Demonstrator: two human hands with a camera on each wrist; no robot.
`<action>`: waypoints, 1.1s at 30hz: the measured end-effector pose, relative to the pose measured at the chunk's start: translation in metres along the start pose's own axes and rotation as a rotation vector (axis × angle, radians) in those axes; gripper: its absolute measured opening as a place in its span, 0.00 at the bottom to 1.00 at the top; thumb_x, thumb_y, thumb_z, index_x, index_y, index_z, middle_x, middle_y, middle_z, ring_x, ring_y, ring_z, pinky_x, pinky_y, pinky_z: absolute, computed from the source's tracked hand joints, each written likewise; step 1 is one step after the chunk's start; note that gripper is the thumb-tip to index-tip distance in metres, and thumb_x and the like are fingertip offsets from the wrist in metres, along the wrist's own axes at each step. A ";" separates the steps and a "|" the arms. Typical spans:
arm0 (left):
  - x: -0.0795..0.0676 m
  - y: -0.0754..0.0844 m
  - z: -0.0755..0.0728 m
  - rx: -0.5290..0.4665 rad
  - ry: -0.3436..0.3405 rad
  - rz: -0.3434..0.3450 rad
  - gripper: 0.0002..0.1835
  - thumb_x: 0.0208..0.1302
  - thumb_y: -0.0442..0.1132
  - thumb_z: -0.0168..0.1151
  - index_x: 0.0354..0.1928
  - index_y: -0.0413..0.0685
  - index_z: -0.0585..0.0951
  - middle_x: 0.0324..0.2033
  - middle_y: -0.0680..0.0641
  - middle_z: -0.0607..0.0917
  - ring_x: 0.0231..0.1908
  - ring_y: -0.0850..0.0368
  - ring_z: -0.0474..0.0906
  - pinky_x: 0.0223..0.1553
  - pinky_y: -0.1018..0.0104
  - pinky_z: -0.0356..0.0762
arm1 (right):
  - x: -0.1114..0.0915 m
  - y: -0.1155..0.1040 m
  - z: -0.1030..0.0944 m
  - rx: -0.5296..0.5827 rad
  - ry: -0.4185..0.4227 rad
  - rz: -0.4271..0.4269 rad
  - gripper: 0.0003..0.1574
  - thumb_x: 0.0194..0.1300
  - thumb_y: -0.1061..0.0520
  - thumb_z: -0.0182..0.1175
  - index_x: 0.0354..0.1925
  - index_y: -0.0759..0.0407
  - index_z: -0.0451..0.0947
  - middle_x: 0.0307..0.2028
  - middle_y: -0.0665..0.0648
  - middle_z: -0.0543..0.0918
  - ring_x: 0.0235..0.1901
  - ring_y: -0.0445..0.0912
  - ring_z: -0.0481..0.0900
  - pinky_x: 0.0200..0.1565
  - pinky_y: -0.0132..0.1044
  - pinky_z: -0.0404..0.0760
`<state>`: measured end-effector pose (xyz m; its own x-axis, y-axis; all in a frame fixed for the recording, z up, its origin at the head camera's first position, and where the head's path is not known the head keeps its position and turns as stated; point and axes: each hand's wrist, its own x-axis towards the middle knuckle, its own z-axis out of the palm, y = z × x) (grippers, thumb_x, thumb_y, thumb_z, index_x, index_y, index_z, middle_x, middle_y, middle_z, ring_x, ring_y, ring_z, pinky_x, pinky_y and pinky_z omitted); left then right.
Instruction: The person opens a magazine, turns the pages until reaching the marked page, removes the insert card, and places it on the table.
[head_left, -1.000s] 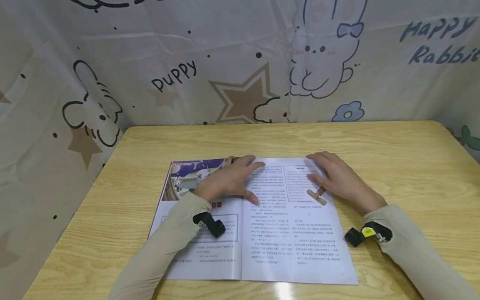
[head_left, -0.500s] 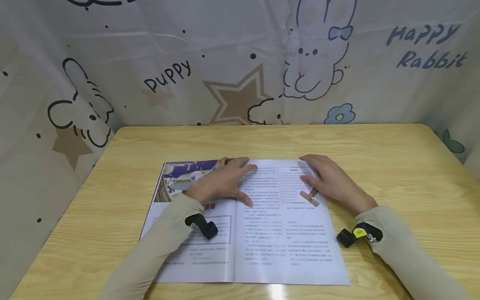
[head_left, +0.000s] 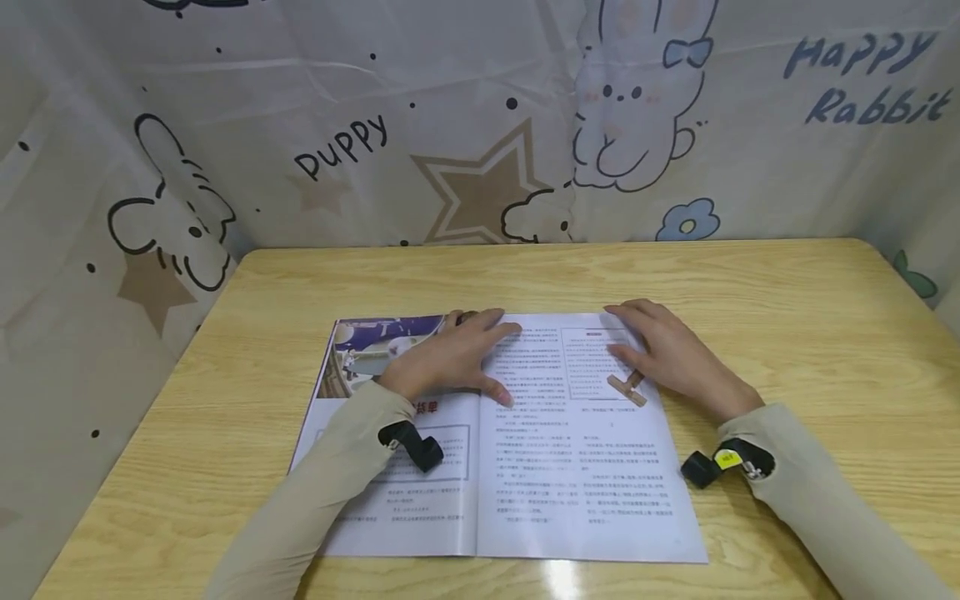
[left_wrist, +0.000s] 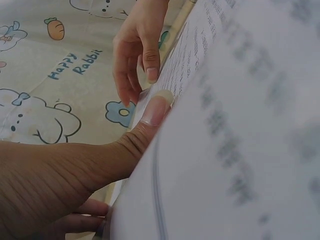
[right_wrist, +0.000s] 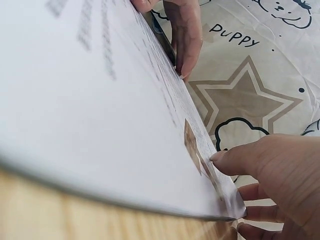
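An open magazine (head_left: 525,500) lies flat on the wooden table, with a coloured picture at its upper left and printed text on both pages. My left hand (head_left: 450,354) rests across the top of the spine, fingers spread at the upper edge and thumb on the right page. At the upper right corner, my right hand (head_left: 675,350) touches the magazine. Its thumb (right_wrist: 240,160) lies on the page near a printed brown hammer-like drawing (head_left: 626,390), while the fingers reach past the edge. Both wrists bear small black cameras.
The wooden table (head_left: 810,333) extends around the magazine on all sides. Behind it and to the left hangs a pale cloth (head_left: 300,92) printed with cartoon animals, stars and lettering.
The view has shifted slightly with the head. Both hands keep their places on the magazine, and its pages lie as before.
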<state>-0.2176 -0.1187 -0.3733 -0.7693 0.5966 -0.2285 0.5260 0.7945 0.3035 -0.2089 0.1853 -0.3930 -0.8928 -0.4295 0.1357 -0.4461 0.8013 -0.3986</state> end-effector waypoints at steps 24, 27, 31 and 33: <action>-0.003 0.003 -0.001 0.043 0.003 0.069 0.58 0.39 0.70 0.70 0.74 0.61 0.58 0.74 0.42 0.52 0.74 0.47 0.46 0.71 0.43 0.39 | -0.001 -0.002 -0.002 -0.046 -0.004 0.039 0.29 0.66 0.54 0.61 0.60 0.69 0.72 0.53 0.68 0.72 0.52 0.59 0.69 0.55 0.56 0.70; -0.002 0.005 -0.002 0.052 -0.001 0.044 0.59 0.39 0.71 0.70 0.74 0.60 0.57 0.74 0.43 0.52 0.74 0.48 0.46 0.72 0.44 0.40 | -0.001 -0.001 -0.002 -0.042 -0.013 0.035 0.28 0.66 0.54 0.61 0.59 0.68 0.73 0.55 0.68 0.72 0.55 0.60 0.68 0.57 0.57 0.69; -0.002 0.006 -0.001 0.068 -0.011 0.021 0.61 0.37 0.72 0.70 0.74 0.61 0.56 0.74 0.44 0.52 0.73 0.48 0.47 0.71 0.44 0.42 | 0.000 -0.001 -0.002 -0.033 -0.018 0.032 0.28 0.66 0.53 0.61 0.59 0.67 0.73 0.56 0.68 0.72 0.56 0.61 0.68 0.58 0.58 0.68; -0.001 0.006 -0.001 0.072 -0.014 0.019 0.62 0.37 0.73 0.70 0.74 0.61 0.56 0.73 0.43 0.52 0.73 0.47 0.47 0.71 0.43 0.43 | 0.000 0.000 -0.002 -0.034 -0.013 0.025 0.28 0.65 0.53 0.62 0.59 0.67 0.73 0.56 0.67 0.72 0.56 0.61 0.69 0.58 0.58 0.69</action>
<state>-0.2138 -0.1146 -0.3704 -0.7541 0.6127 -0.2365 0.5656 0.7889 0.2404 -0.2088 0.1860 -0.3910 -0.9029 -0.4144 0.1145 -0.4258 0.8254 -0.3706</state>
